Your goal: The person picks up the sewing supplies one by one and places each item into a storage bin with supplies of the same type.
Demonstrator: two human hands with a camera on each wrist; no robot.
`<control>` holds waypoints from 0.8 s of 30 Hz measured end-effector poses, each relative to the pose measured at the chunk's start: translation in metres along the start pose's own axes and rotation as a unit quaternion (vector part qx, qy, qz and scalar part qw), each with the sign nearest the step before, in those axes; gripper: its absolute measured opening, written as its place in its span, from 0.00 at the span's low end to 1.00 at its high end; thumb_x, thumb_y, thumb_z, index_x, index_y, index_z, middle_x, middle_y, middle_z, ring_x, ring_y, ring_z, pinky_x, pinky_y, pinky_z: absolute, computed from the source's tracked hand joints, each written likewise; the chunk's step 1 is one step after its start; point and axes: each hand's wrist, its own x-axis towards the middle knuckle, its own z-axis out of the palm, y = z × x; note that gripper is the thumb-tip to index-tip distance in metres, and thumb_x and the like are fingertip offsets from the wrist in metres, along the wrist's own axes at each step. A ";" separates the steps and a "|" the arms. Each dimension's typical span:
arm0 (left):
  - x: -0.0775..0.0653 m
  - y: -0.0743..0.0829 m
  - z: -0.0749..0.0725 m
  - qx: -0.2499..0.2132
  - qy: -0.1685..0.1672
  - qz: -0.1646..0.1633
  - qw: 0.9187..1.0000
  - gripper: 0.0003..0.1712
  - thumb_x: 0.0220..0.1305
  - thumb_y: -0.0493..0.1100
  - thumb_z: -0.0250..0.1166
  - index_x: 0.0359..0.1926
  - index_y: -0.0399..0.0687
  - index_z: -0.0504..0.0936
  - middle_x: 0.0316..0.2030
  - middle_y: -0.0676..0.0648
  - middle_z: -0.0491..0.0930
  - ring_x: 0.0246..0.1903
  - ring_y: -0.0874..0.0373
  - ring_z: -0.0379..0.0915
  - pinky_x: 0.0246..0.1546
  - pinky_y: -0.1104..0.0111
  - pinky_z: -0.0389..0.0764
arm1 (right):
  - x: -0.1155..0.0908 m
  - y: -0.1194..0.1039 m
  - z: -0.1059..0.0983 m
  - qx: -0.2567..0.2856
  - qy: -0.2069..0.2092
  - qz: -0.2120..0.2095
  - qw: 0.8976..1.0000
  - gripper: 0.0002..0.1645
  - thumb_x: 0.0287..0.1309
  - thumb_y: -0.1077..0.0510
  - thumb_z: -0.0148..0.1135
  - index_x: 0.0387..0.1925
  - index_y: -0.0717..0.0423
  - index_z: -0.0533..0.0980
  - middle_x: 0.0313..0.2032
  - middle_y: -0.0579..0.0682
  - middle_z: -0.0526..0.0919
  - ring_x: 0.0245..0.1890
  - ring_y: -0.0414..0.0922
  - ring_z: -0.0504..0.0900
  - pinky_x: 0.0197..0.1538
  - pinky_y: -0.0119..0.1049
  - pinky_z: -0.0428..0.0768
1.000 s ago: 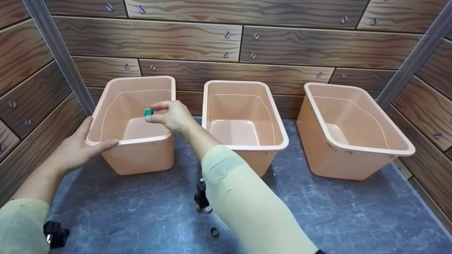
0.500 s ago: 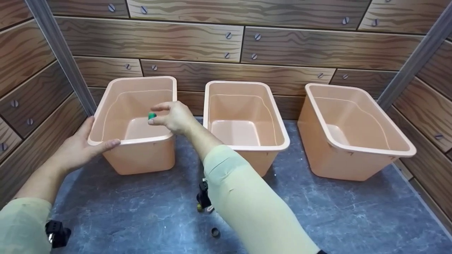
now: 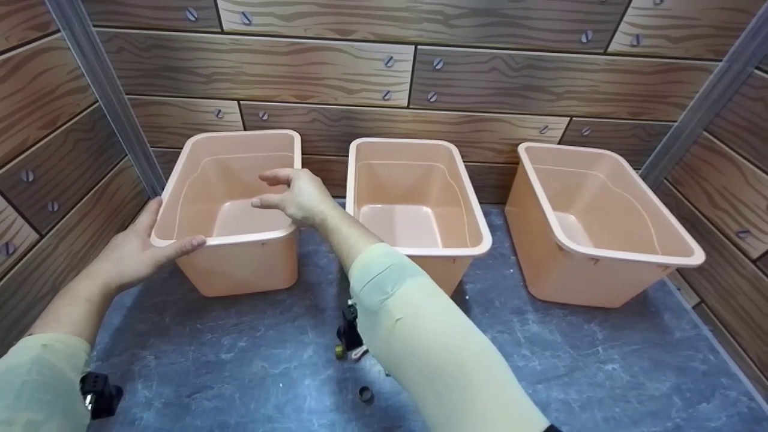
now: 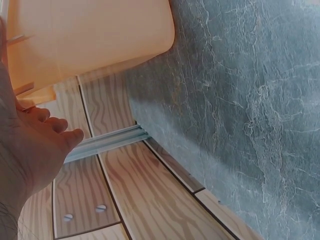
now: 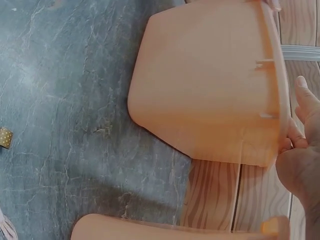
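In the head view my left hand holds the front left corner of the left peach plastic bin, its thumb lying along the front rim. The left wrist view has the fingers bent close under that rim. Above the same bin's opening, near its right side, is my right hand, thumb and fingers apart with nothing between them. In the right wrist view this hand overlaps the bin's rim. No small green cylinder shows on the bin's visible floor; the front wall hides part of the inside.
A middle bin and a right bin stand in line with the left one, before a wood-patterned wall. On the blue-grey table lie a small dark ring, a gold dotted piece and a white loop.
My right thumb and fingers have spread and let go of the small green cylinder, which has gone from view over the left bin. The left hand keeps its place on the rim.
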 end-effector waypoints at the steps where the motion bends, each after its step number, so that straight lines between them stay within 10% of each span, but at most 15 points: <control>1: 0.000 0.000 0.001 -0.001 0.000 0.001 1.000 0.60 0.68 0.69 0.67 0.85 0.51 0.46 0.67 0.27 0.74 0.65 0.25 0.70 0.58 0.30 0.71 | -0.001 0.000 -0.003 0.011 0.002 0.002 1.000 0.32 0.61 0.51 0.80 0.66 0.52 0.83 0.61 0.52 0.86 0.66 0.46 0.79 0.65 0.30 0.74; 24: -0.001 -0.001 -0.003 -0.009 -0.019 0.004 1.000 0.62 0.70 0.68 0.66 0.86 0.49 0.39 0.68 0.23 0.70 0.64 0.25 0.67 0.57 0.29 0.70 | -0.053 -0.025 -0.091 0.146 0.026 -0.086 0.985 0.30 0.63 0.60 0.77 0.65 0.62 0.80 0.57 0.56 0.87 0.56 0.45 0.86 0.58 0.30 0.81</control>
